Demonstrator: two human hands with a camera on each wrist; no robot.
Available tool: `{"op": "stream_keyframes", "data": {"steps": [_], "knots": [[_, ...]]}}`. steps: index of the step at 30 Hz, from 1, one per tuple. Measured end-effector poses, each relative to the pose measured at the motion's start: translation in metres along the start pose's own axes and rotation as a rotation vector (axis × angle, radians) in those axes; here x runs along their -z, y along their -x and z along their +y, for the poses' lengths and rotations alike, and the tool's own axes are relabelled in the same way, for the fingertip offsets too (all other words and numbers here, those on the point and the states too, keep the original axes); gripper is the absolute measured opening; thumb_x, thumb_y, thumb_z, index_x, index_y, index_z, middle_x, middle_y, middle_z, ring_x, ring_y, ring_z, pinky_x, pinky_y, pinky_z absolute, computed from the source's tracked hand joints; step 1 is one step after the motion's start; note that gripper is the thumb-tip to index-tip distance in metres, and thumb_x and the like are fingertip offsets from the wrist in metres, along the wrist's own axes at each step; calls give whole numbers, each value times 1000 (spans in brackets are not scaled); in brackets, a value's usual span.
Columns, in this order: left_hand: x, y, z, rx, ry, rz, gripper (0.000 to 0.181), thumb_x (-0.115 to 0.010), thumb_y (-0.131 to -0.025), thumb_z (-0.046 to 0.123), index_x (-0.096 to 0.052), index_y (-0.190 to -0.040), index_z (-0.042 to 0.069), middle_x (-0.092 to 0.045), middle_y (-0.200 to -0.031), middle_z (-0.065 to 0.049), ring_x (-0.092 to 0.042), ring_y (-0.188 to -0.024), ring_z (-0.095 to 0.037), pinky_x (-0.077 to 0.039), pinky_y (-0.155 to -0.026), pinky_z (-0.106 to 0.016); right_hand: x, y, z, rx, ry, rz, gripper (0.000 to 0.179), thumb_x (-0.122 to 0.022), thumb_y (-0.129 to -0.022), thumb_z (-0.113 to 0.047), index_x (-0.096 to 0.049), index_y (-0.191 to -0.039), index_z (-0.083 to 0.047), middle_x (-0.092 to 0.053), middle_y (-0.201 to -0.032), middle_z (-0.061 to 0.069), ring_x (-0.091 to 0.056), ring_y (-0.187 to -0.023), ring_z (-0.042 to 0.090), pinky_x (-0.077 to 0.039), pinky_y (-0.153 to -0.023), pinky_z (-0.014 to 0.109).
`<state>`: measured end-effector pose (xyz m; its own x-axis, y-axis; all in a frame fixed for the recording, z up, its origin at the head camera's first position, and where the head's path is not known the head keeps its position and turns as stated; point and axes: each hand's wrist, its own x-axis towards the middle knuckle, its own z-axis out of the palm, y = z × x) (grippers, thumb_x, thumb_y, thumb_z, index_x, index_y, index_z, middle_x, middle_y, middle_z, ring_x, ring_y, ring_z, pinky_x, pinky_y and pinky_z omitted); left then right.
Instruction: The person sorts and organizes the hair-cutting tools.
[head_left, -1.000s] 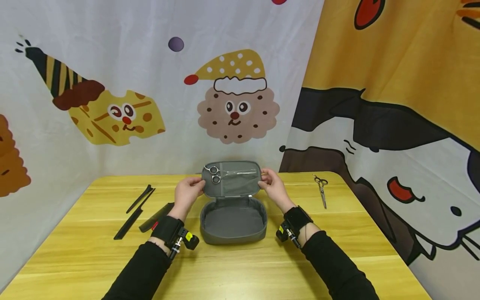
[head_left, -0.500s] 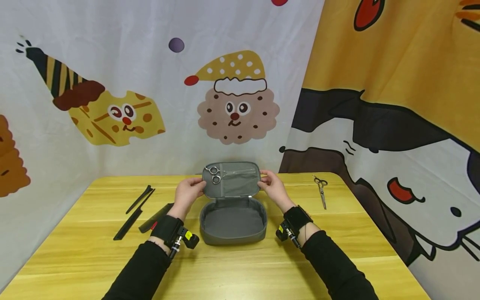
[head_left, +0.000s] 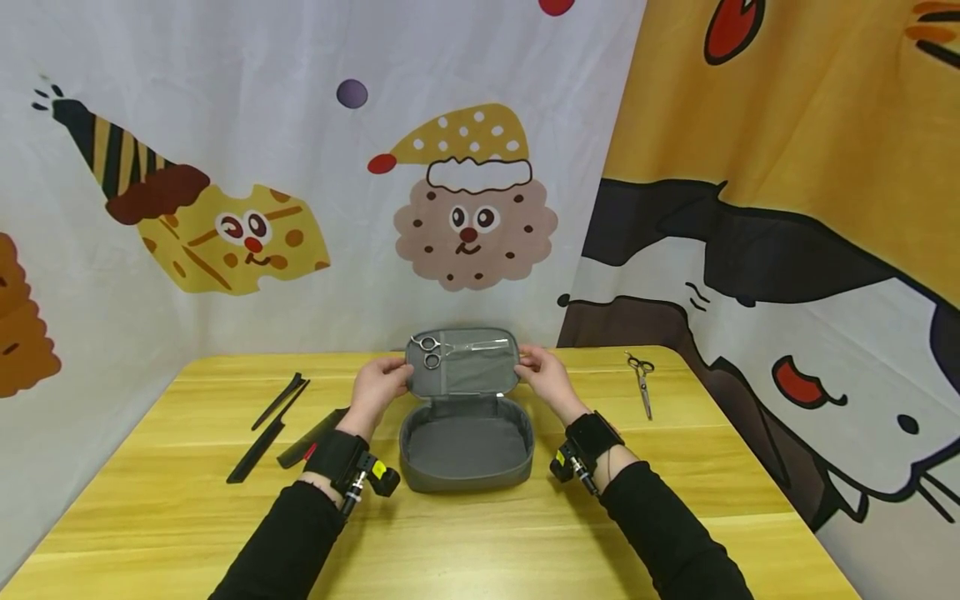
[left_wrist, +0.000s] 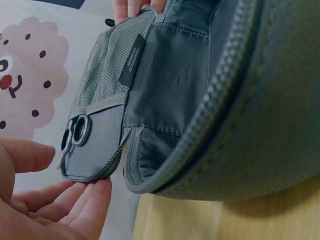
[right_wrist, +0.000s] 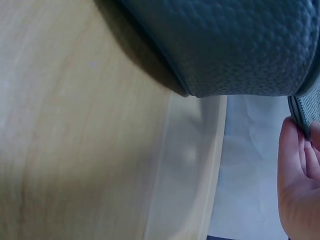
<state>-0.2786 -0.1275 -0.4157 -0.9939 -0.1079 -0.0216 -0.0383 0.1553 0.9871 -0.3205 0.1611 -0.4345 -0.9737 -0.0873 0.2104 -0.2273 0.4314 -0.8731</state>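
Near edge: yellow wood table [head_left: 465, 546]; two black sleeves [head_left: 281, 542] reach in, a camera strapped on each wrist. Grey case [head_left: 467, 479] sits mid-table, unzipped, tray part toward the person. Left of it, a wide black comb [head_left: 311, 440], partly behind the left forearm; farther left, a tail comb [head_left: 257, 451] and a slim black clip [head_left: 277, 400]. Lid [head_left: 480, 377] stands raised behind the tray, scissors [head_left: 440, 357] in its pocket. Left hand [head_left: 375, 389]: fingertips touch the lid's edge, thumb wide of them. Right hand [head_left: 552, 381]: pinches the opposite edge. Second scissors [head_left: 644, 392] lie right. Beyond, cartoon curtain [head_left: 345, 167].
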Motion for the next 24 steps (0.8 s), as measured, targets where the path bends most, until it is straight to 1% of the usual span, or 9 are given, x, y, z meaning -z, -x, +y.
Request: {"op": "stream_keyframes", "data": {"steps": [4, 7, 15, 18, 24], "knots": [[0, 0, -2, 9, -6, -24, 46, -58, -99, 7, -47, -138, -14, -51, -133, -34, -55, -119, -44, -50, -98, -45, 1, 0, 0, -38, -22, -33, 41, -63, -95, 3, -55, -135, 8, -64, -116, 27, -60, -109, 38, -54, -89, 40], [0, 0, -2, 22, -11, -27, 47, -59, -98, 7, -47, -138, -14, -50, -135, -33, -55, -120, -44, -50, -98, -45, 2, 1, 0, -64, -41, -66, 44, -61, -96, 2, -51, -138, 9, -61, -121, 28, -58, -114, 38, -53, -92, 40], [2, 1, 0, 49, -25, -49, 48, -59, -99, 9, -47, -138, -14, -46, -139, -33, -53, -122, -45, -49, -99, -45, 2, 2, 2, -64, -1, -98, 44, -62, -96, 0, -52, -138, 9, -63, -120, 26, -60, -112, 37, -54, -91, 42], [1, 2, 0, 51, -36, -57, 46, -59, -99, 9, -48, -136, -15, -48, -137, -34, -54, -121, -46, -50, -98, -45, 2, 2, 3, -74, -1, -112, 43, -61, -96, 0, -52, -137, 10, -64, -118, 26, -61, -111, 37, -53, -92, 42], [1, 1, -2, 61, -80, -53, 42, -61, -98, 9, -53, -131, -15, -51, -134, -34, -56, -118, -45, -51, -97, -45, 1, 2, 5, -76, -1, -127, 42, -61, -97, 0, -51, -137, 11, -64, -120, 27, -62, -111, 37, -54, -92, 40]]}}
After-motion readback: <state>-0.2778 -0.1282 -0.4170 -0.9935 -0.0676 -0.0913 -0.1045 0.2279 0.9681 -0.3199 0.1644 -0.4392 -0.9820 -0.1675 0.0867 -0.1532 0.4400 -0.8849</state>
